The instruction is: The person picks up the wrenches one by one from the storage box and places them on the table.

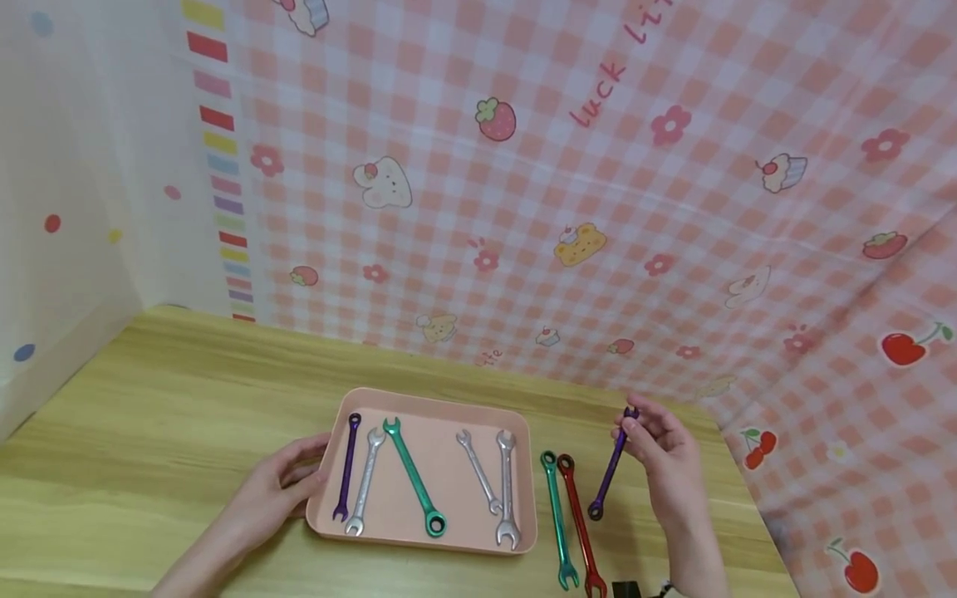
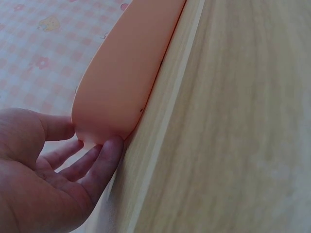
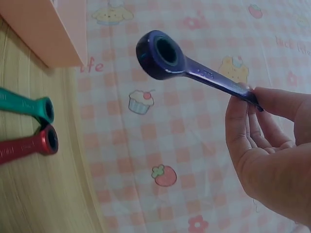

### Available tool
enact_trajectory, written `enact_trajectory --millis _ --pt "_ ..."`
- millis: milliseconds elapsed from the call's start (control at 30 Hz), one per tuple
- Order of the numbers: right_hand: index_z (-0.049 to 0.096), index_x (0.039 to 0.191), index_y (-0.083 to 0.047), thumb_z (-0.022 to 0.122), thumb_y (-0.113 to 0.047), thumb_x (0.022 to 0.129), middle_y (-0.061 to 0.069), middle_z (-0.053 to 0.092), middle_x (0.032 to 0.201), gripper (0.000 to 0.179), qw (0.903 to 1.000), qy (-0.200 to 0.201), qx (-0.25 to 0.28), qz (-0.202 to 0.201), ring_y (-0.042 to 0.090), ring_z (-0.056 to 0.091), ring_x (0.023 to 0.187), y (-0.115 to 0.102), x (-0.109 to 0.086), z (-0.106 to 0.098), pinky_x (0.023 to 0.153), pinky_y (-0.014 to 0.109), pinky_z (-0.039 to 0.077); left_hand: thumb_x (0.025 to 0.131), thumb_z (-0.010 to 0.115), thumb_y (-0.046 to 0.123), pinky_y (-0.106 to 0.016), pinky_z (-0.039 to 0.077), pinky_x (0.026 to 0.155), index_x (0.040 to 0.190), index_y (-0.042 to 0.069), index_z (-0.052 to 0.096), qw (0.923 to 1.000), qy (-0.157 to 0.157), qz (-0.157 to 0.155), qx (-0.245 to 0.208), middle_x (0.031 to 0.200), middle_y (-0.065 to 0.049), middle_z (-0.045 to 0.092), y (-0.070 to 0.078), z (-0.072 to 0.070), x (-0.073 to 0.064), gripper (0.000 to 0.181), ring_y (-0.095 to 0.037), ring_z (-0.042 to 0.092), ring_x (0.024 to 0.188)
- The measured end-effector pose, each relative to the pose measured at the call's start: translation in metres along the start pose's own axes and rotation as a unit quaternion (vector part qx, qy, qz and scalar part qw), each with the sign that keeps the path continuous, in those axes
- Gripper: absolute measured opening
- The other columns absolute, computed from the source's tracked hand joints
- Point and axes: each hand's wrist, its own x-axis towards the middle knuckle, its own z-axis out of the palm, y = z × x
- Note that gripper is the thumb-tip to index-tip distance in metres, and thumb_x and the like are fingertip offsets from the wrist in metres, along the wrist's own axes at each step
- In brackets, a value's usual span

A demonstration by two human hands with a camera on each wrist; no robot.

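My right hand (image 1: 665,453) pinches a purple wrench (image 1: 611,473) by its open end between thumb and fingers. In the right wrist view the wrench's ring end (image 3: 163,54) points away from the hand, raised off the table. At the left end of a shallow pink tray (image 1: 426,544), my left hand (image 1: 272,490) holds the edge, thumb at the rim and fingertips against the lower wall (image 2: 114,87). Inside the tray lie another purple wrench (image 1: 347,469), a green wrench (image 1: 414,473) and several silver wrenches (image 1: 507,490).
Between the tray and my right hand, a green wrench (image 1: 557,519) and a red wrench (image 1: 579,523) lie side by side on the wooden table (image 1: 187,390). A pink checked cloth (image 1: 449,224) hangs behind the table and along its right side.
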Motion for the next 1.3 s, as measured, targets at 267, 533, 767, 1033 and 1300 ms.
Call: enact_trajectory --millis 267,533,767,1033,1300 --pt "0.072 0.116 -0.022 0.060 -0.001 0.104 -0.009 0.074 0.097 0.027 0.9993 -0.005 -0.036 0.012 0.005 0.074 0.090 0.001 0.001 -0.014 0.083 0.022 0.065 0.104 0.058 0.004 -0.029 0.067 0.085 0.159 -0.002 0.036 0.9999 0.001 0.008 0.011 0.159 -0.033 0.045 0.000 -0.001 0.001 0.060 -0.042 0.061 0.134" --pt "0.072 0.116 -0.021 0.065 -0.006 0.103 -0.010 0.075 0.097 0.021 0.9951 -0.021 -0.082 0.051 0.005 0.074 0.091 0.008 0.003 -0.022 0.081 0.022 0.065 0.105 0.057 0.004 -0.030 0.067 0.085 0.160 -0.003 0.035 0.9999 -0.002 0.009 0.014 0.159 -0.034 0.045 0.001 -0.001 0.003 0.059 -0.042 0.061 0.134" --pt "0.071 0.119 -0.016 0.064 -0.007 0.103 -0.012 0.074 0.096 0.020 0.9850 -0.028 -0.131 0.109 0.005 0.073 0.089 0.018 0.007 -0.027 0.083 0.024 0.066 0.104 0.057 0.003 -0.030 0.067 0.086 0.160 -0.003 0.035 0.9999 -0.001 0.006 0.016 0.159 -0.034 0.045 0.001 0.000 0.004 0.060 -0.041 0.061 0.134" --pt "0.056 0.142 0.009 0.061 -0.008 0.106 -0.008 0.070 0.100 0.040 0.9618 -0.071 -0.205 0.167 0.005 0.072 0.093 0.027 0.010 -0.033 0.083 0.022 0.063 0.105 0.057 0.004 -0.030 0.067 0.087 0.160 -0.002 0.034 0.9999 -0.004 0.010 0.014 0.160 -0.033 0.044 0.001 0.000 0.003 0.060 -0.043 0.060 0.135" --pt "0.057 0.141 0.010 0.064 -0.010 0.104 0.005 0.071 0.105 0.042 0.9492 -0.116 -0.228 0.183 0.014 0.073 0.094 0.040 0.011 -0.034 0.082 0.024 0.064 0.104 0.057 0.004 -0.031 0.067 0.087 0.160 -0.002 0.035 0.9999 -0.005 0.006 0.013 0.160 -0.033 0.043 0.001 -0.001 0.002 0.061 -0.046 0.058 0.138"
